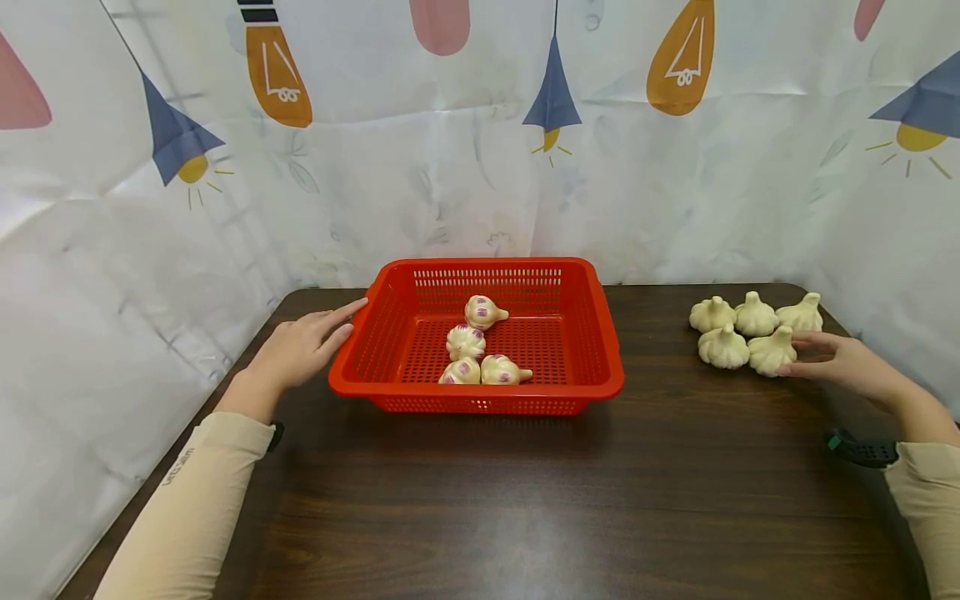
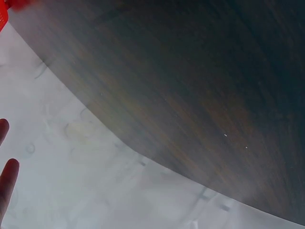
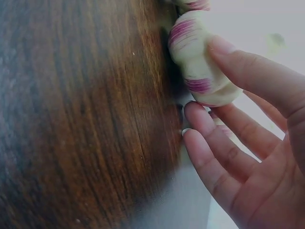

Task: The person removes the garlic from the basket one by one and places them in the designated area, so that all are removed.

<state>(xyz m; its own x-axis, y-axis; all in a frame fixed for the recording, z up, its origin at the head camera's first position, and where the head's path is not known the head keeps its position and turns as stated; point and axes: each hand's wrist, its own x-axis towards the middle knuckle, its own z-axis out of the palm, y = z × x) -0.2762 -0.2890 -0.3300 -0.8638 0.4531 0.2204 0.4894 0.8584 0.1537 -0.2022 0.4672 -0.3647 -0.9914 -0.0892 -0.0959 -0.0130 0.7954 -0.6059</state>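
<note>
A red plastic basket (image 1: pixel 480 390) with slotted walls stands near the back of the table. Several garlic bulbs (image 1: pixel 465 342) with purple streaks lie inside it. My left hand (image 1: pixel 296 346) has its fingertips right at the basket's left rim, fingers extended. On the far right, my right hand (image 1: pixel 855 367) pinches the front right bulb of a group, a white garlic bulb (image 1: pixel 770 353). Up close in the right wrist view, the thumb lies on this purple-streaked bulb (image 3: pixel 198 57) and fingers curl at its other side. In the left wrist view, only two fingertips (image 2: pixel 8 174) show.
Other garlic bulbs (image 1: pixel 755 315) sit bunched beside and behind the pinched one, close to the table's back right corner. Bare dark wooden table (image 1: pixel 480 500) spreads in front of the basket. A patterned white curtain (image 1: pixel 495 183) hangs around the back and sides.
</note>
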